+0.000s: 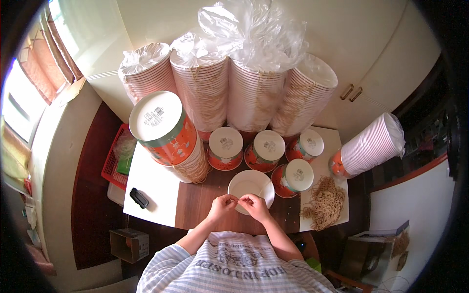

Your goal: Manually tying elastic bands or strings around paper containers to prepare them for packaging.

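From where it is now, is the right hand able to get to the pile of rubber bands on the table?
Probably yes. The right hand is above the white bowl, and the pile of rubber bands lies just to its right on the table. Nothing stands between them, though both hands pinch something thin together.

1. The left hand (222,204) and right hand (255,204) meet fingertip to fingertip, pinching a thin strand (238,198) between them.
2. Just beyond them lies a white bowl (249,188) on the wooden table (195,202).
3. 4 upturned orange cups (267,149) stand behind it.
4. A pile of tan rubber bands (323,202) lies to the right.
5. Tall bagged stacks of paper cups (229,93) rise at the back.
6. A black object (139,198) rests on the left.
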The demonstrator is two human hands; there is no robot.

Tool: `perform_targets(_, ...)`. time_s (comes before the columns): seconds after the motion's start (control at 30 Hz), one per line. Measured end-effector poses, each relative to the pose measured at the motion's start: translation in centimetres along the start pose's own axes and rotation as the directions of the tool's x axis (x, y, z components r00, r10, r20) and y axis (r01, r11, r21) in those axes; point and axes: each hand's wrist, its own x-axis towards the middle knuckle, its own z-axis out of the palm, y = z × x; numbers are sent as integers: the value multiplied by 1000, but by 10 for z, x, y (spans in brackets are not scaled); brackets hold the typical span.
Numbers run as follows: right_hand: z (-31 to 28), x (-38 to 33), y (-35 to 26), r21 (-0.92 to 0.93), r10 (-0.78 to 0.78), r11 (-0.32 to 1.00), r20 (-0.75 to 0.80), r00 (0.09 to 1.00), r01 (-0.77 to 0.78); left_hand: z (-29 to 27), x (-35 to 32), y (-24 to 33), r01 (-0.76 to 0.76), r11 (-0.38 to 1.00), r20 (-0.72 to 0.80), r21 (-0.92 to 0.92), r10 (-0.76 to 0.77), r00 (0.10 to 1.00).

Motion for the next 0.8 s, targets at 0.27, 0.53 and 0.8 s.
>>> perform_targets(0.27,1,2,0,-97,-72,993,-49,996,67,0,-2,13,32,992,-30,119,-29,999)
perform_targets(0.53,6,2,-1,-181,-112,979,-97,989,93,1,-2,11,-51,994,-78,99,59,995)
perform_targets(0.8,1,1,-8,-136,-89,987,-45,995,82,-5,-6,18,-34,986,-76,162,46,996)
